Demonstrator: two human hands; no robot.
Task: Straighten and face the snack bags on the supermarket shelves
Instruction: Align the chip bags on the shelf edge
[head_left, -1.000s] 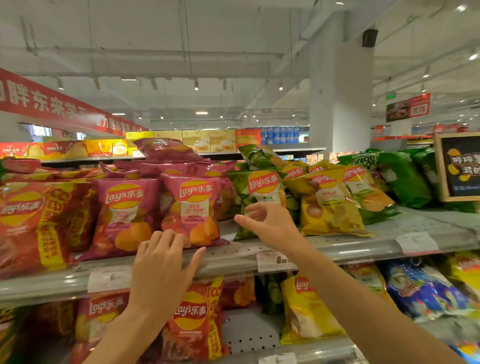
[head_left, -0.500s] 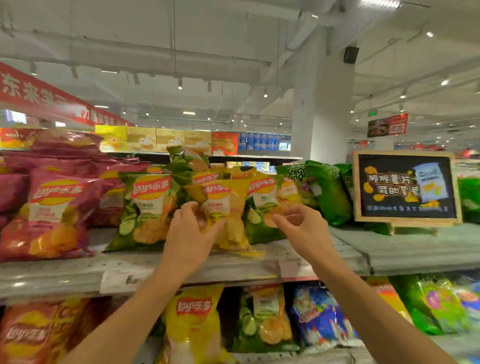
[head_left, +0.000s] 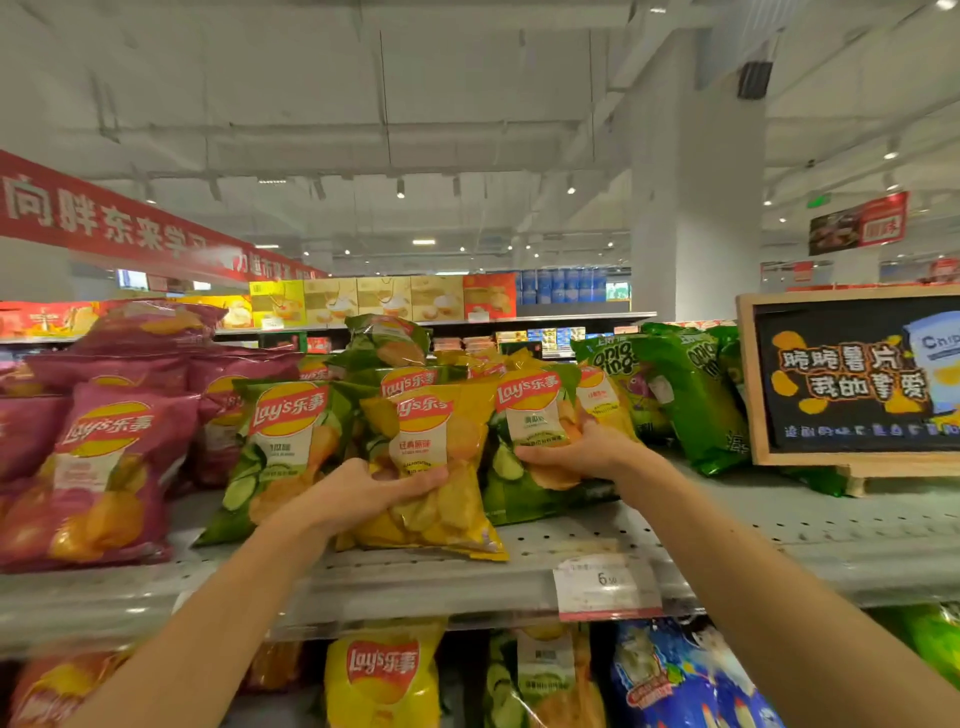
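At the top shelf (head_left: 779, 540) of a supermarket snack aisle, I hold two chip bags at once. My left hand (head_left: 358, 493) grips the yellow bag (head_left: 431, 514) across its middle, thumb curled over the printed front, the other fingers hidden behind it. The bag stands with its long axis nearly upright, top tipped slightly back, logo facing me, its bottom edge resting on the shelf near the front lip. My right hand (head_left: 582, 452) closes on the green bag (head_left: 530, 415) just to the right, fingers wrapped around its lower front; that bag also stands upright and faces forward, leaning a little to the right, its foot on the shelf.

The yellow bag overlaps the green bag's left edge. A second green bag (head_left: 280, 447) leans against the yellow bag's other side, tilted with its top to the right. Beyond it stand purple bags (head_left: 104, 467), face out, with more piled loosely behind. To the right of my right hand lie green onion-ring bags (head_left: 691, 395), slumped at an angle, and past them a wood-framed chalkboard sign (head_left: 852, 379) stands on the shelf. A price tag (head_left: 602, 587) hangs on the shelf lip below my right wrist. On the lower shelf, yellow, green and blue bags show between my forearms.
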